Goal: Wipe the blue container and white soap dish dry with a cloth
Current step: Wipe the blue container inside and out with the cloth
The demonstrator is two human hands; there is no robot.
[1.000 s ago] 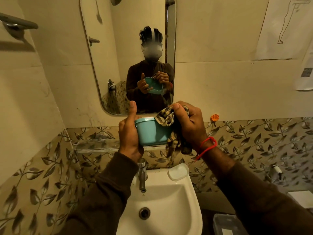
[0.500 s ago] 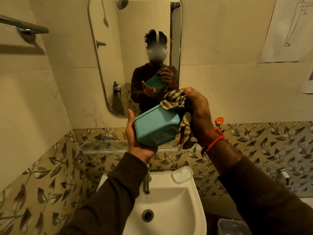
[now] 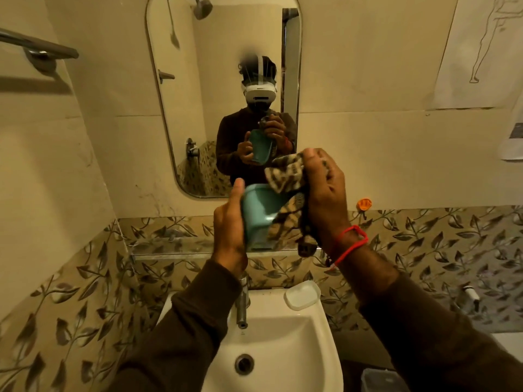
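Observation:
My left hand [image 3: 229, 222] grips the blue container [image 3: 259, 213] from its left side, thumb up, holding it tipped on end above the sink. My right hand [image 3: 325, 193] is closed on a checked brown-and-cream cloth [image 3: 288, 199], which is pressed against the container's right side and hangs down below it. A red thread band circles my right wrist. The white soap dish [image 3: 302, 295] lies on the sink's back right corner, touched by neither hand.
A white sink [image 3: 283, 352] with a steel tap [image 3: 242, 304] is below my hands. A narrow shelf [image 3: 181, 248] runs along the leaf-patterned tiles. A mirror [image 3: 198, 108] hangs ahead, a towel bar [image 3: 36, 46] upper left, an orange hook [image 3: 364, 203] at right.
The container has been turned from tilted to nearly on end, and my left thumb is up again. My right hand with the cloth has shifted slightly lower along the container's right side.

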